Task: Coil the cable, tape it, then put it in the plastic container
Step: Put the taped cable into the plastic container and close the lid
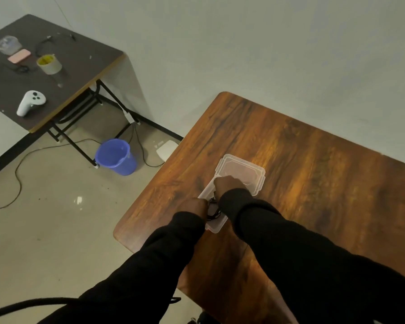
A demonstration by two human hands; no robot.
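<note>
A clear plastic container (pixel 216 226) sits near the left edge of the wooden table (pixel 313 171), with its lid (pixel 241 170) hinged open on the far side. A dark coiled cable (pixel 212 210) lies inside the container, mostly hidden between my hands. My left hand (pixel 197 208) rests at the container's left side, fingers curled by the cable. My right hand (pixel 229 183) reaches over the container toward the lid's near edge; its fingers are hidden, so I cannot tell what it grips. Both arms wear black sleeves.
A dark side table (pixel 56 73) at the left holds a tape roll (pixel 49 64), a white controller (pixel 31 102), another clear container (pixel 7 45), a pink object and loose cables. A blue bucket (pixel 115 156) and cords lie on the floor between the tables.
</note>
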